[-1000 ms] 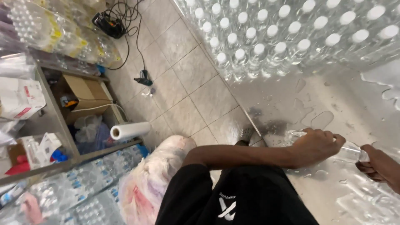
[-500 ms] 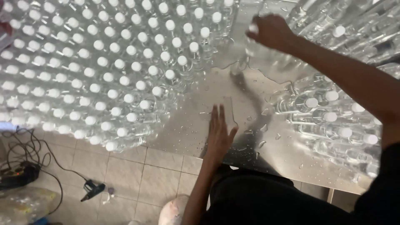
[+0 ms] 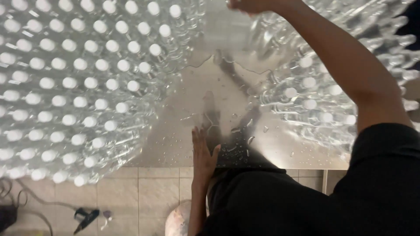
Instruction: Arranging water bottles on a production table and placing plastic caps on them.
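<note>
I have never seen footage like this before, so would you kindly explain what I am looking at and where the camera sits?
There is no machine here: a person works with two bare hands, and the one camera is worn on the head, looking down over a dark shirt. The left hand lies flat, palm down, near the front edge of a shiny metal table that is wet with drops and puddles. The right hand is stretched far forward, and the top edge of the picture cuts it off, so whether it holds anything cannot be told. On both sides of the bare strip stand dense blocks of clear plastic bottles with white caps, seen from above. Beyond the table edge lies a tiled floor, with a small dark tool on it.
</note>
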